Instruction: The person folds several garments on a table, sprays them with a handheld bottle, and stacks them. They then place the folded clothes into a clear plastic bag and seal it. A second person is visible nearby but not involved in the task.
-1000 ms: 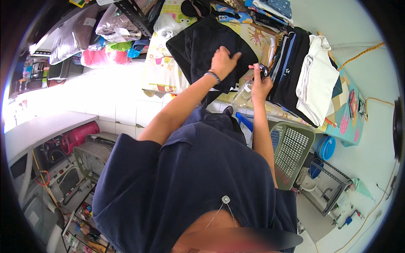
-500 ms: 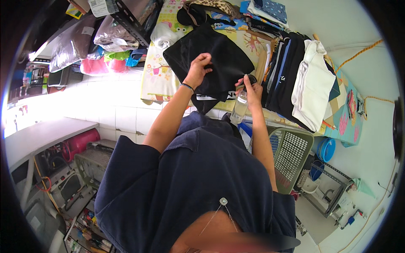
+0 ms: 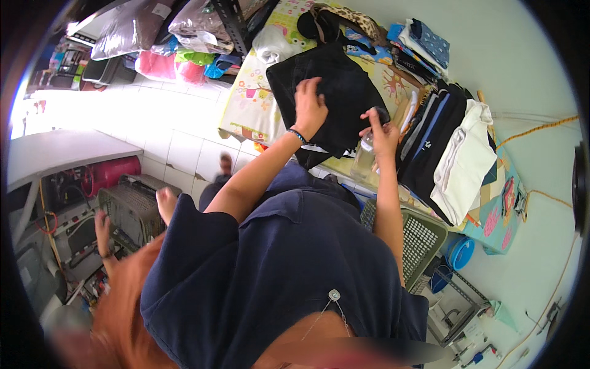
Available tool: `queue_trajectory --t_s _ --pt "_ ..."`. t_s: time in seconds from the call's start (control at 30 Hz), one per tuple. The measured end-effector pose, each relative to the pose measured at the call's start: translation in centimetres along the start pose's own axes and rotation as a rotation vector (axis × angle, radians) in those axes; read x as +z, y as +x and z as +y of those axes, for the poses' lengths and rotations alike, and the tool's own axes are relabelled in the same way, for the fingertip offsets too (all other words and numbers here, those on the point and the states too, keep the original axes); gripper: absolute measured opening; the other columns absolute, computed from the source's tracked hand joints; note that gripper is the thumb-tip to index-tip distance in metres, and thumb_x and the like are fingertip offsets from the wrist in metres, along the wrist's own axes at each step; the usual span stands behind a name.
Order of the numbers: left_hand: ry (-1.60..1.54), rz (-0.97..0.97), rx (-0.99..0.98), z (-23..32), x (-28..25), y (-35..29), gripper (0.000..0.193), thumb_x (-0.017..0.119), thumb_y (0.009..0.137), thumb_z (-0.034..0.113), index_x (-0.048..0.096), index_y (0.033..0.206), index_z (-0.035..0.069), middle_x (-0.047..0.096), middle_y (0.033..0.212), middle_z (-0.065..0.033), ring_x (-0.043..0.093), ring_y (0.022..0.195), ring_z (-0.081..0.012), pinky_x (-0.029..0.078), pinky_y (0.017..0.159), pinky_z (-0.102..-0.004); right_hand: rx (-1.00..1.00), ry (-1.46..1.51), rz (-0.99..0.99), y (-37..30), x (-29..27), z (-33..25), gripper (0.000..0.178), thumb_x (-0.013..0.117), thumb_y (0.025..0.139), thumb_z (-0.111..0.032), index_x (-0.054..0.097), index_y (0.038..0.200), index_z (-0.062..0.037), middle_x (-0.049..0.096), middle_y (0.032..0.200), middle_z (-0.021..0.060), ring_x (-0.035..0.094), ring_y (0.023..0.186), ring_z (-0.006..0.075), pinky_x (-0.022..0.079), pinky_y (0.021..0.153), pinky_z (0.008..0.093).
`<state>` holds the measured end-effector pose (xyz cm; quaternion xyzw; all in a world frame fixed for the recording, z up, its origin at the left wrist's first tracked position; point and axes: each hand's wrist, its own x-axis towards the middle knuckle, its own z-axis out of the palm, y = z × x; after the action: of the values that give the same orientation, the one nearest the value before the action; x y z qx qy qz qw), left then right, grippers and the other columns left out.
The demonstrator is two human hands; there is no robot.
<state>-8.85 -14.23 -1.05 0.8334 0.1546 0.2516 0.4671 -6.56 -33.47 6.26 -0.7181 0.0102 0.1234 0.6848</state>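
Observation:
A dark black folded garment (image 3: 344,80) lies across a table with a patterned yellow cloth (image 3: 246,101). My left hand (image 3: 311,109) is over its near-left part, fingers loosely bent and apart, with nothing visible in them; whether they touch the fabric I cannot tell. In my right hand (image 3: 385,138), at the garment's right corner, is a clear spray bottle (image 3: 364,161) with a dark head. The bottle hangs below the fingers, tilted, with clear liquid inside.
Right of the garment stand a row of folded dark clothes (image 3: 430,135) and a white folded garment (image 3: 464,163). A white bundle (image 3: 272,44) lies at the back left. A person in an orange-brown top (image 3: 132,307) is close behind my left side. A green plastic basket (image 3: 424,240) is below right.
My view has shifted, so the table sits further right. A person in orange-brown has come in at lower left. My left fingers have loosened from their pinch over the black garment.

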Motion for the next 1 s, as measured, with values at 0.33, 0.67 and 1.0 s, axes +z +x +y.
queue_trajectory --t_s 0.33,0.67,1.0 --pt "0.136 0.050 -0.255 -3.5 -0.9 3.6 0.038 0.072 0.084 0.019 0.063 0.117 0.004 0.066 0.105 -0.0174 0.063 0.099 -0.0342 0.049 0.087 -0.0420 -0.110 -0.022 -0.030 4.3 4.7 0.4 0.029 0.078 0.086 -0.024 0.068 0.094 0.0011 0.067 0.076 0.0056 0.059 0.053 0.0101 0.049 0.048 0.0248" --pt "0.172 0.017 -0.209 -1.2 -0.9 5.0 0.036 0.077 0.080 0.022 0.062 0.111 0.010 0.057 0.107 -0.0169 0.058 0.100 -0.0358 0.049 0.088 -0.0422 -0.667 -0.277 0.579 11.5 1.1 -3.3 0.033 0.072 0.091 -0.028 0.062 0.104 0.0004 0.063 0.085 0.0093 0.060 0.077 0.0191 0.047 0.073 0.0330" --pt "-0.143 -0.028 0.054 0.0 -1.2 5.3 0.032 0.072 0.082 0.006 0.054 0.108 0.008 0.062 0.111 -0.0117 0.063 0.095 -0.0303 0.048 0.077 -0.0361 -0.538 -0.690 0.667 14.9 -1.0 -2.1 0.072 0.083 0.078 -0.041 0.048 0.128 -0.0027 0.051 0.126 0.0206 0.049 0.119 0.0336 0.038 0.102 0.0437"
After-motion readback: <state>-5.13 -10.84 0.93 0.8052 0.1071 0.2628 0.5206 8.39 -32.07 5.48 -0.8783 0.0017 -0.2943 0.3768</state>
